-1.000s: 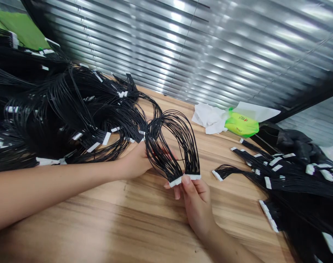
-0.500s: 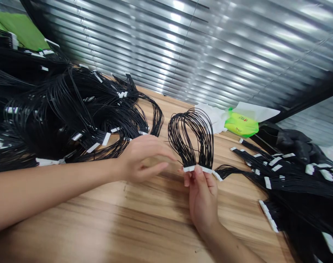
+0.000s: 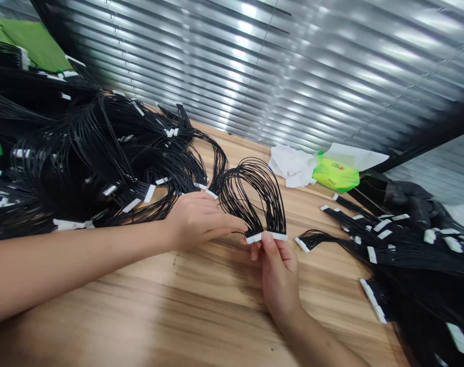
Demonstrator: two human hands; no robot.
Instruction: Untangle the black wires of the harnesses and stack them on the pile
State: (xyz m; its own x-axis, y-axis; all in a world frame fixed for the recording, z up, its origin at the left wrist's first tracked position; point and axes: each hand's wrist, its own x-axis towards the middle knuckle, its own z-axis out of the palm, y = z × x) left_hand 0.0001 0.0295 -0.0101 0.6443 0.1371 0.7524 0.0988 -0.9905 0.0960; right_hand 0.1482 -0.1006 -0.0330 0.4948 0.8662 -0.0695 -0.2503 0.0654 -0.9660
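On the wood desk (image 3: 201, 311): a big heap of black wire harnesses (image 3: 102, 148) on my left, a smaller pile of harnesses (image 3: 392, 255) on my right.
Right hand (image 3: 279, 288): thumb and fingers pinching a white connector strip (image 3: 266, 237), held up just over the desk.
Left hand (image 3: 199, 221): fingers pressed together, tips against the wires right by the strip; can't tell if they're gripping anything.
Wire loop (image 3: 250, 191): arches up from the strip, between the two piles.
Back of desk: crumpled tissue (image 3: 291, 165) and a green packet (image 3: 335, 174).
Step, I'd say: evening out this one harness.
Next move: looks like it calls for smoothing the strands down toward the strip.
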